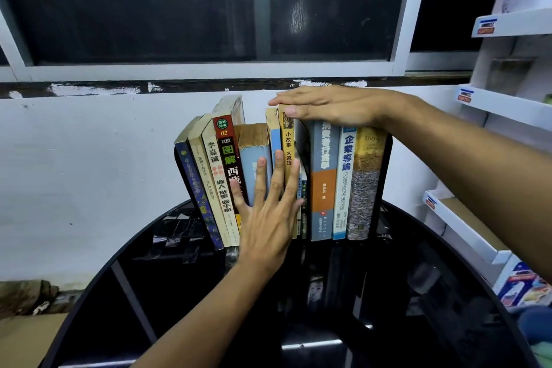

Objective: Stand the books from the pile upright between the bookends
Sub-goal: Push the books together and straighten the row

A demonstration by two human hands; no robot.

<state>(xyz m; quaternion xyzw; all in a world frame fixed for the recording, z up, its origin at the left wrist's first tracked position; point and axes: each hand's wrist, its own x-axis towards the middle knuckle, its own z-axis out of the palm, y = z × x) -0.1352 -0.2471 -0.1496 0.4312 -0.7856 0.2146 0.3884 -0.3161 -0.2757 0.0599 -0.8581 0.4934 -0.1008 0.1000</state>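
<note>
A row of several books (325, 176) stands between two black bookends on a round black glass table (167, 302). The left bookend (182, 170) is behind leaning books; the right bookend (385, 176) is upright. My left hand (268, 218) presses flat, fingers straight, against the spines of the middle books, including a blue one (249, 164) and a thin yellow one (288, 140). My right hand (331, 107) lies flat on top of the books at the right, its thumb touching the yellow book's top. The left books lean leftward.
A white wall and a dark window are behind the table. White shelves (490, 104) with labels stand at the right, close to my right forearm. Packaged goods (522, 287) lie at lower right. Floor clutter shows at lower left.
</note>
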